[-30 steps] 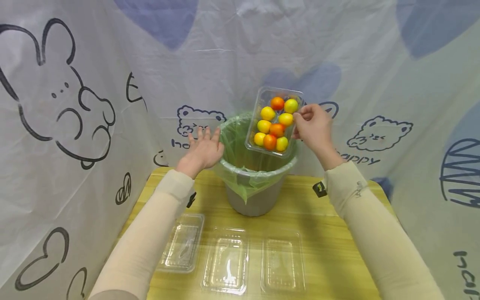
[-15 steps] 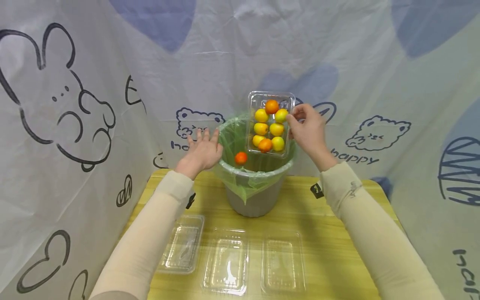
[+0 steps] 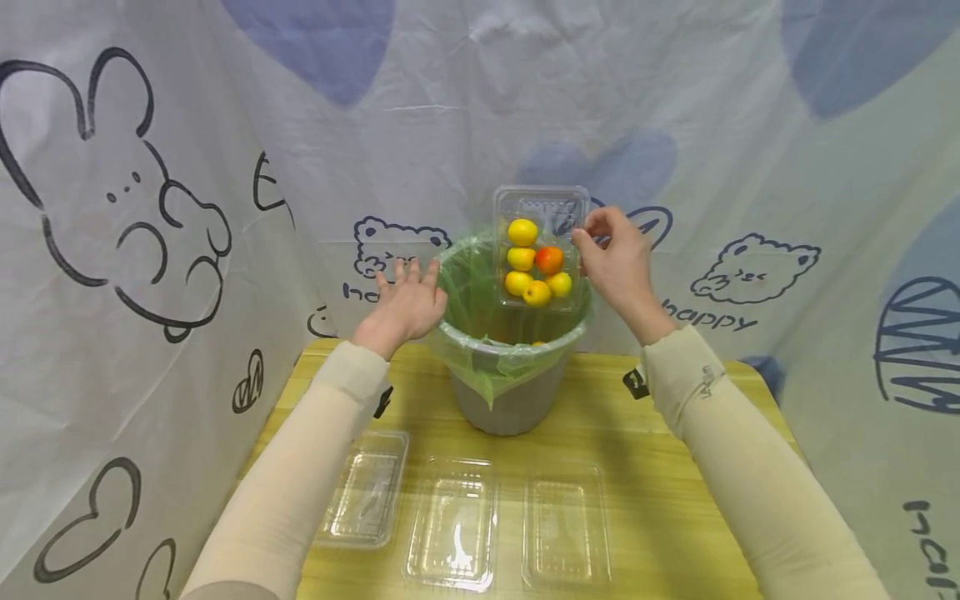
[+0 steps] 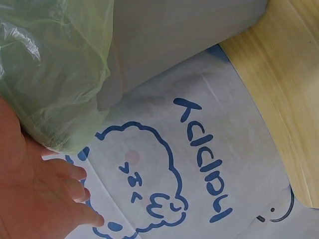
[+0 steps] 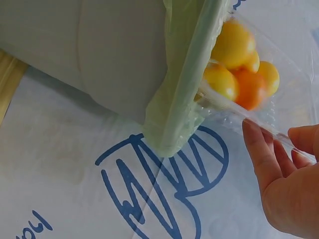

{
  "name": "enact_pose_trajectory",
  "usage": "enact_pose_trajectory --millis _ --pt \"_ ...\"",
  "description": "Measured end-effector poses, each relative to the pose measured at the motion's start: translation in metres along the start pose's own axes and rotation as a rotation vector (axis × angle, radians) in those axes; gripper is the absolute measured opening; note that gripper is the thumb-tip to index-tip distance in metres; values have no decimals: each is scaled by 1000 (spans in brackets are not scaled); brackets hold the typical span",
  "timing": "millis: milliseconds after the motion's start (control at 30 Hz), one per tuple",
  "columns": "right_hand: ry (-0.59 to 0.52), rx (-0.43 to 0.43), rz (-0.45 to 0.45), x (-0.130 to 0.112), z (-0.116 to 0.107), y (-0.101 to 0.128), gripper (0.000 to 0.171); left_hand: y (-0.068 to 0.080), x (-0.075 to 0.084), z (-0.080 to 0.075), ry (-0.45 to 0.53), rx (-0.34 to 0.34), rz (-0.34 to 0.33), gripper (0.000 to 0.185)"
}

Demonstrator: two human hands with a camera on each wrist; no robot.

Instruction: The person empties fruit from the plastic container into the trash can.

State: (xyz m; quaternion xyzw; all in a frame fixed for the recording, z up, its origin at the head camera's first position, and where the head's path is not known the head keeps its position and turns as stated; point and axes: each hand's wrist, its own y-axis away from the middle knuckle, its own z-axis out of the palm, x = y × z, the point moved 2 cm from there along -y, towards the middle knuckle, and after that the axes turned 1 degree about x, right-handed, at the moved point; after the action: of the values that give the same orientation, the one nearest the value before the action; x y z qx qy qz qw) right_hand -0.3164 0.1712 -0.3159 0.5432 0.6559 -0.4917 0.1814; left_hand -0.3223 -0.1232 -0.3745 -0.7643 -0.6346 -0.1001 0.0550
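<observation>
The clear rectangular plastic punnet of small yellow and orange fruits (image 3: 542, 247) is tipped steeply over the grey round bin lined with a pale green plastic bag (image 3: 510, 350), pinched at its edge between the thumb and fingers (image 5: 259, 149) of the right hand (image 3: 618, 262). The fruits have gathered at the punnet's lower end, just above the bag's rim. The left hand (image 3: 405, 304) lies flat, fingers straight, against the bin's opposite rim.

The bin stands on a yellow wood-grain table (image 3: 652, 467); nearer the person than the fingers lie three empty clear plastic trays (image 3: 457, 521) in a row. A white cartoon-printed sheet (image 3: 150, 167) backs the scene – bears, a rabbit, blue hearts. The bin's inside is mostly hidden. Beside a bear the sheet reads "happy" – partly covered by the right wrist.
</observation>
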Motion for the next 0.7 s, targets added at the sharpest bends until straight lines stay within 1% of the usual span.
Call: enact_pose_trajectory --millis 300,433,700 --pt "4 14 -31 3 -4 -1 16 -1 1 2 -7 -2 -1 66" --pt "14 8 -33 4 -5 0 17 -2 1 3 -2 1 -3 66" --pt "-16 22 -37 4 -8 -1 17 -3 2 3 -5 -6 -4 66"
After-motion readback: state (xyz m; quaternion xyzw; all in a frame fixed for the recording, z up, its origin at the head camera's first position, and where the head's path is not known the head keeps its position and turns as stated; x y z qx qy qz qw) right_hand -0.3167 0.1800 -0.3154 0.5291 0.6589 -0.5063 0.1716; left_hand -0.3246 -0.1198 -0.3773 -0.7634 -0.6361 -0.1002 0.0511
